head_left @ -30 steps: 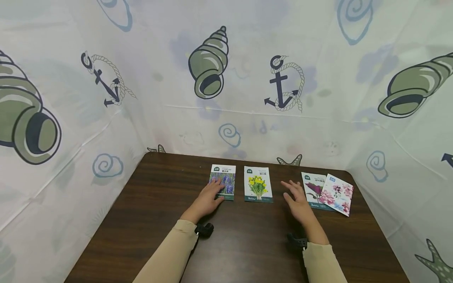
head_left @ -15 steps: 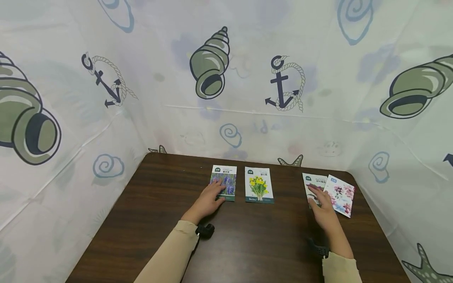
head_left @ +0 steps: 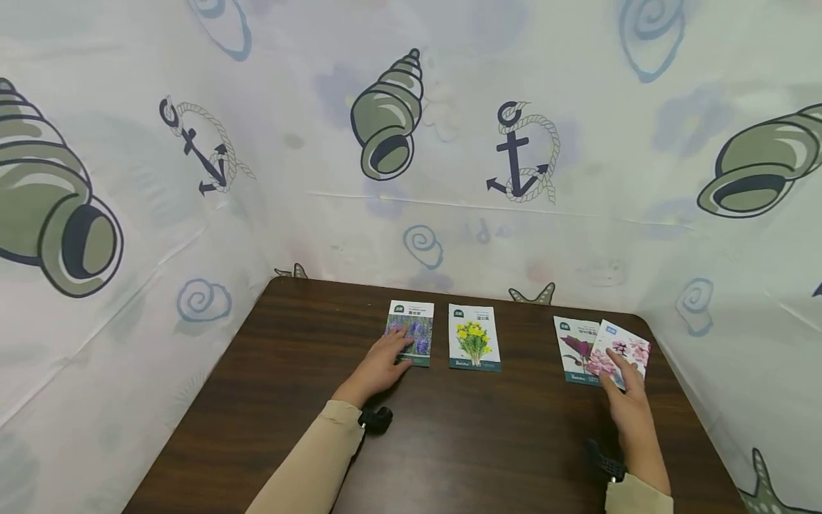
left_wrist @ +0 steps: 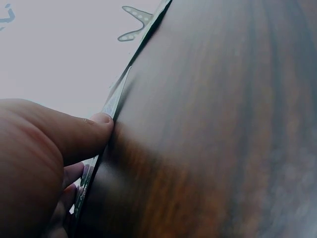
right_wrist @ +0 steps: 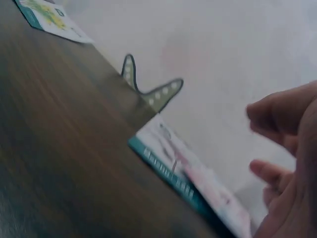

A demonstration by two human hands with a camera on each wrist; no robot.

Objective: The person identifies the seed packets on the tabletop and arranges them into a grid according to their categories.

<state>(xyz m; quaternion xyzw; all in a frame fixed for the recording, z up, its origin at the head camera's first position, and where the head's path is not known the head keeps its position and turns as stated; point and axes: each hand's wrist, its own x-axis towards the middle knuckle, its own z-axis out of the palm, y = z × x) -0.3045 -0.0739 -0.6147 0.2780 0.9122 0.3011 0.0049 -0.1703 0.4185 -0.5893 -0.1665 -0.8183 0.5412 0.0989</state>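
Note:
Four seed-packet-like paper packets would be too exact; several flat flower-picture packets lie on the table. My left hand (head_left: 379, 360) rests on the packet with purple flower spikes (head_left: 420, 325), fingers spread over its lower left. In the left wrist view, the thumb (left_wrist: 84, 134) lies along that packet's edge. Right of it lies the packet with yellow flowers (head_left: 474, 339), untouched. At the far right, the pink-blossom packet (head_left: 610, 339) overlaps the packet with a dark purple flower (head_left: 571, 343). My right hand (head_left: 629, 403) hovers over the pink packet's lower part, fingers extended; the right wrist view shows it apart from the packet.
The dark wooden table (head_left: 308, 328) ends at a pale curtain (head_left: 289, 143) printed with shells and anchors, which closes off the back and sides. A black wrist strap (head_left: 375, 420) is on the left wrist, another strap (head_left: 606, 464) on the right.
My right hand has moved rightward, from beside the yellow-flower packet, across the dark purple one, to the pink one. The left hand stays on its packet.

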